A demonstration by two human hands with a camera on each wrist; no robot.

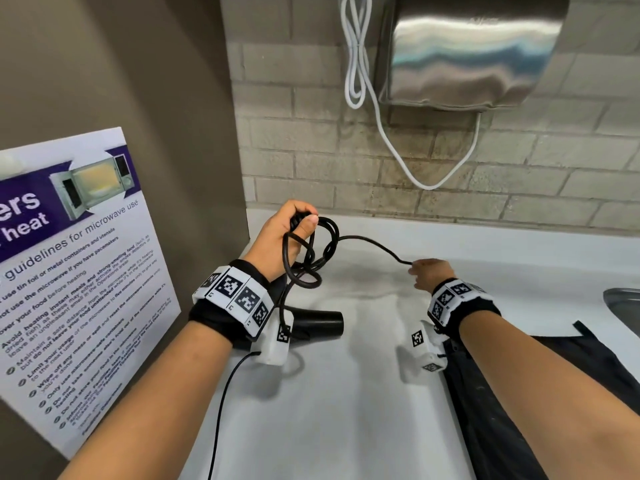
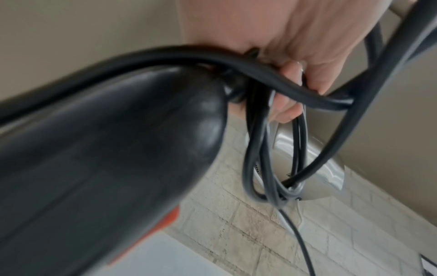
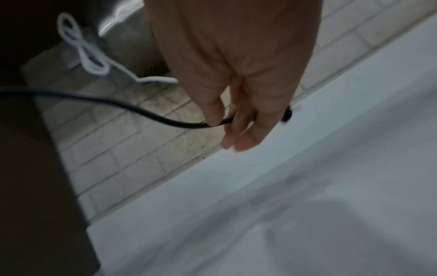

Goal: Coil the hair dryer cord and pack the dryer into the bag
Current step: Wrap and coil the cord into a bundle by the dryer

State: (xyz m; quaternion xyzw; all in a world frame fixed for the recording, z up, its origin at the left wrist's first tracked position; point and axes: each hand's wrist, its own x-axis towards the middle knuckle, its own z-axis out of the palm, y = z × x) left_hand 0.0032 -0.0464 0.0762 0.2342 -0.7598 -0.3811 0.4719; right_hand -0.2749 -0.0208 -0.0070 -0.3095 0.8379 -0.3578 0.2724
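My left hand [image 1: 300, 221] grips the handle of the black hair dryer [image 1: 320, 323] together with several loops of its black cord [image 1: 313, 258]. The dryer body hangs below that wrist, nozzle pointing right. In the left wrist view the dryer [image 2: 106, 168] fills the left side and the cord loops [image 2: 272, 149] hang from my curled fingers [image 2: 295, 84]. From the loops the cord runs right to my right hand [image 1: 420, 271], which pinches it near its end. The right wrist view shows the cord [image 3: 118, 104] passing between my fingers [image 3: 236, 121]. The black bag [image 1: 519, 393] lies flat at the lower right.
A white counter [image 1: 346, 410] lies under both hands, against a brick wall. A steel hand dryer [image 1: 467, 53] with a white cable [image 1: 356, 64] hangs on the wall above. A microwave poster [image 1: 76, 271] is on the left wall. A metal sink edge [image 1: 623, 306] shows at far right.
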